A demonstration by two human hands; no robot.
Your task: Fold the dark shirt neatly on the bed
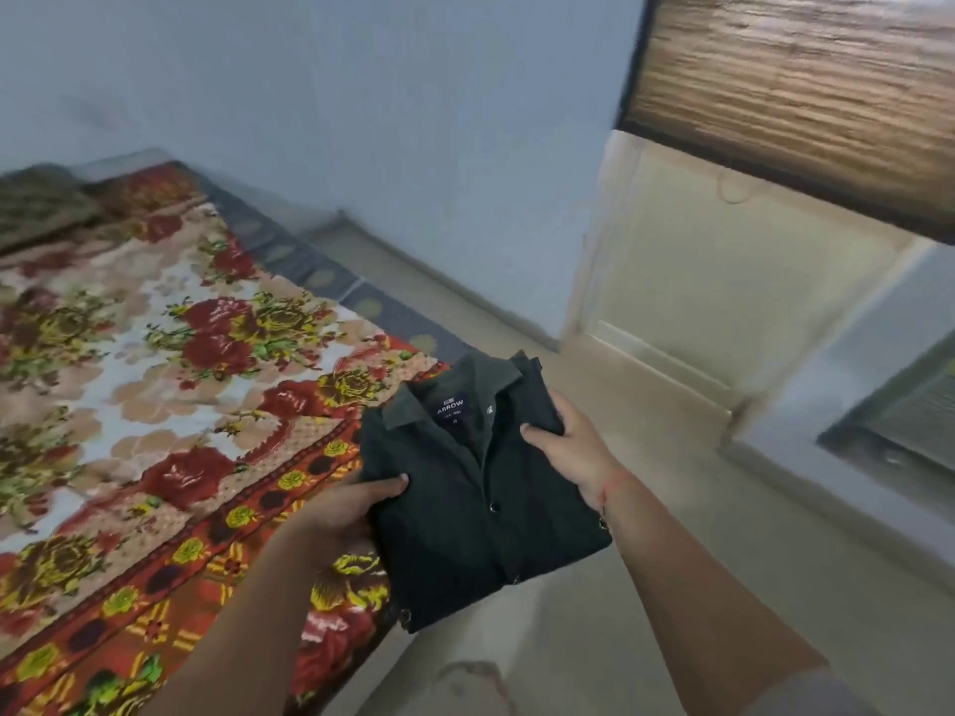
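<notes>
Beside the bed, both hands' fingers grip the folded, collar-up dark shirt.

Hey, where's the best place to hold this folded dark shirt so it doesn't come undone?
Probably the two long side edges, one from each side, as the left hand and right hand do now: thumbs on top, fingers underneath. The folded dark shirt is a flat rectangle with collar up, so pinching both edges should keep the layers together.

I read "ARROW" in white on the dark blue label sewn inside my shirt collar; the smaller lines beneath it are too blurred for me to read; nothing else carries writing.
</notes>
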